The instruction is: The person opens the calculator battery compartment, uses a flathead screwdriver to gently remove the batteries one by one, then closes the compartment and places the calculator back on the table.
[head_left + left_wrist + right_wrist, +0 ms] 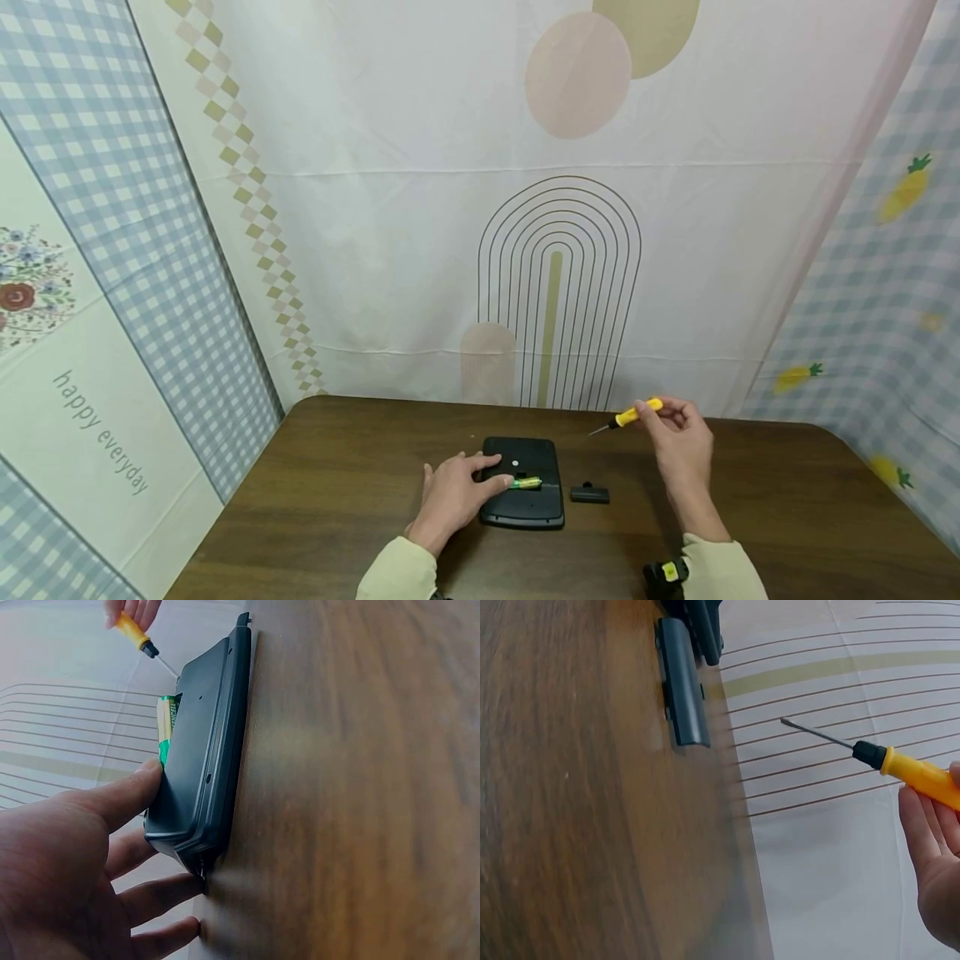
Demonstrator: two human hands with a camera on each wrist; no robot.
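A flat black device [525,510], shaped like a calculator, lies on the table with its back up. A green and gold battery [528,483] sits at the slot in its back, standing partly above the surface in the left wrist view. My left hand [453,496] rests at the device's left side, thumb touching the battery's near end and fingers nearly straight along the edge. In my right hand [682,442] I hold a screwdriver [633,413] with a yellow handle, pinched between thumb and fingers. Its tip points left, above the table, beyond the device's right side.
A small black battery cover [590,494] with a tab lies on the brown wooden table [315,517], right of the device. Behind the table's far edge hangs a patterned cloth [390,275]. Checked cloths hang on the left and right.
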